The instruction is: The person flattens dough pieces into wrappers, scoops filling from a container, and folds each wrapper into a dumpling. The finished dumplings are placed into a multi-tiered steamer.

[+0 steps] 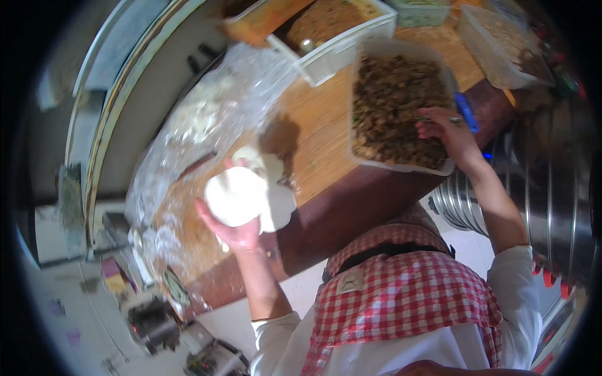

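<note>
On the palm of my left hand (237,234) lies a round, flat white dough wrapper (235,195), with my thumb at its left edge. More white dough wrappers (280,207) rest on the wooden worktop just behind and to the right of it. My right hand (447,131) reaches over the right side of a clear plastic tub (355,155) full of brown chopped filling (395,103). Its fingers are bent close above the filling. Something small and shiny shows at the knuckles, and whether the fingers grip anything cannot be made out.
Clear plastic sheeting (211,108) covers pale lumps at the worktop's (324,122) left. A white tub (348,49) of orange-brown filling stands behind, and another clear tub (498,47) at the back right. A blue handle (465,113) lies beside the filling tub. Ribbed metal containers (526,183) stand right.
</note>
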Available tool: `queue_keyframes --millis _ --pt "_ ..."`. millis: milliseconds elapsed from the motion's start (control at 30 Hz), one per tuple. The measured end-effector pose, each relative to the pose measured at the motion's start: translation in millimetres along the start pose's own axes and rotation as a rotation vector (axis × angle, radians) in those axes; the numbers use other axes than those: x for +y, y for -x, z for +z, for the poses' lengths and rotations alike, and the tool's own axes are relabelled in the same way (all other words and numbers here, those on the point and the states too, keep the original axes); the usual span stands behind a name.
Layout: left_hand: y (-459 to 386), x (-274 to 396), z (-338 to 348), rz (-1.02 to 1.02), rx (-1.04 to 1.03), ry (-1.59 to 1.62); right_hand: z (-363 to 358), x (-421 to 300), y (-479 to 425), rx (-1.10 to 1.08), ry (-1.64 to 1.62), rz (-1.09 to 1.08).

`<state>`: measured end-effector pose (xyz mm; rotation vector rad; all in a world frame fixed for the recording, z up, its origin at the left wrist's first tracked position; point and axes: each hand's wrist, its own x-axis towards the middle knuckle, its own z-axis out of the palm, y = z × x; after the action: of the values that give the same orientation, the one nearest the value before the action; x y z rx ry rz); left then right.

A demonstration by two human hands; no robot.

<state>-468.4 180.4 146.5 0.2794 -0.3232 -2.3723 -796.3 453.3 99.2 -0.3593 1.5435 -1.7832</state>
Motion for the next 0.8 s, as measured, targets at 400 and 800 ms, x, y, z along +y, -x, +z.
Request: queue_keyframes --millis 400,800 --pt "-102 -231 58 -0.659 0.191 -0.394 16 -44 49 0.016 0.935 -0.705" --pt "-99 -177 53 -0.575 0.205 -0.274 7 -14 41 -0.003 0.920 -0.551"
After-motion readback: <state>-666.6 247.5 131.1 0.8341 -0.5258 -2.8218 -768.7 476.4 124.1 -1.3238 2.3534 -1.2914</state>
